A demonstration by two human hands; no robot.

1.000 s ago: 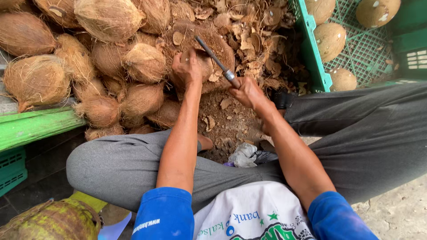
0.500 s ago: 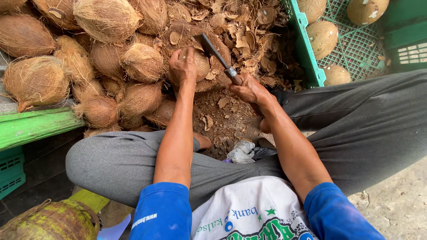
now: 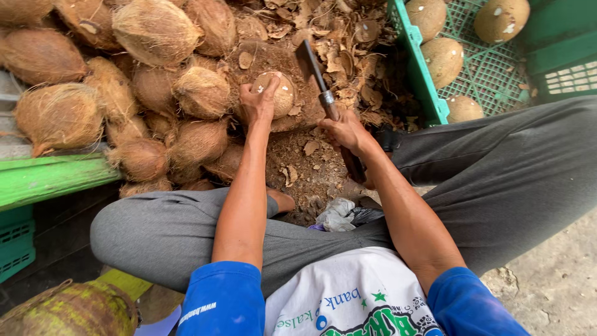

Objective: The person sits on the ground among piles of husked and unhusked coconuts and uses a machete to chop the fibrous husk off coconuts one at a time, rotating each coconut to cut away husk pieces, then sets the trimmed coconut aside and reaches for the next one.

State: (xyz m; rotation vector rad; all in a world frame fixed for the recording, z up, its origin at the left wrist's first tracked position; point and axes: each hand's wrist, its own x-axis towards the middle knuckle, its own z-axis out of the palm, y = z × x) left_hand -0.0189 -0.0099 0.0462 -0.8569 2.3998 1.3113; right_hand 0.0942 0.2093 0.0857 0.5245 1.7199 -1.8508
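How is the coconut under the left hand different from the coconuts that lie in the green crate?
The coconut under the left hand is gripped by the left hand on a bed of husk scraps, beside the knife in the right hand; the coconuts in the green crate lie loose, untouched. The held one still shows brown fibre on part of it; the crate ones look smoother and paler. Both are husked, round nuts.

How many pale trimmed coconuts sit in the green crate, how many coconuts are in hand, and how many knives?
pale coconuts in the green crate: 4
coconut under the left hand: 1
knife in the right hand: 1
Total: 6
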